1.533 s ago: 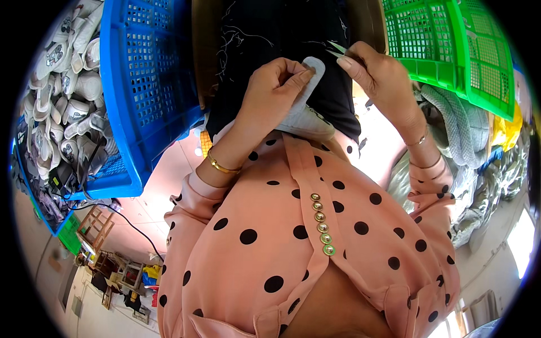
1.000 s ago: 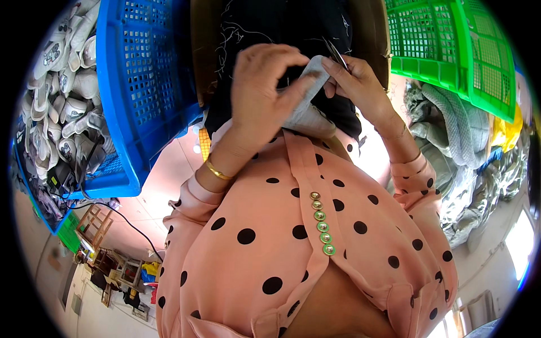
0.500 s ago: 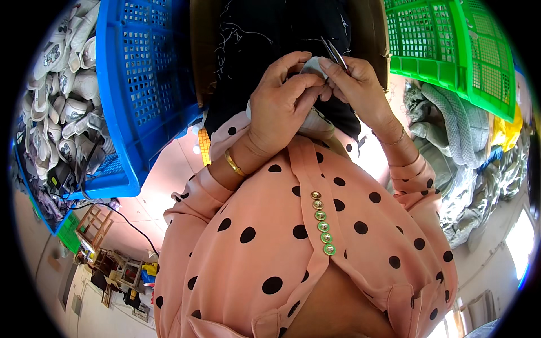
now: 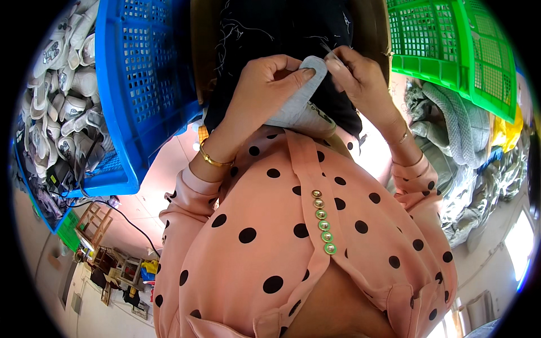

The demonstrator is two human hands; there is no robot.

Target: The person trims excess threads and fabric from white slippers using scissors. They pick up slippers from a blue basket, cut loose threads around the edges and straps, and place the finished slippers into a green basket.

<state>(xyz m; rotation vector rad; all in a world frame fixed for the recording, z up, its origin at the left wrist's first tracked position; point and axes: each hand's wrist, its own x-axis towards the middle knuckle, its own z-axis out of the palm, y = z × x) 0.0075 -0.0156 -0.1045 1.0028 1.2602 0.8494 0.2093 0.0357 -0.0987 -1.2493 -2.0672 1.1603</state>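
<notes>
My left hand (image 4: 262, 90) grips a light grey fabric shoe upper (image 4: 301, 104), thumb pressed flat on its narrow raised end. The wider part, with a dark marking near its edge, rests low against my lap. To the right and a little apart from the upper, my right hand (image 4: 363, 79) is closed around small metal thread snips (image 4: 328, 48). Only the thin tips show past the fingers, slightly blurred. The rest of the tool is hidden in my palm.
Loose white threads (image 4: 236, 28) lie on my dark trousers. A tall blue plastic crate (image 4: 149, 67) stands at the left, with piled grey shoe uppers (image 4: 70, 107) beyond it. At the right are a green crate (image 4: 428, 70) and heaped grey material (image 4: 451, 124).
The grey upper has turned up so more of its face shows. My right hand has drawn away from it, the snips' blades now less visible. My left wrist has rotated.
</notes>
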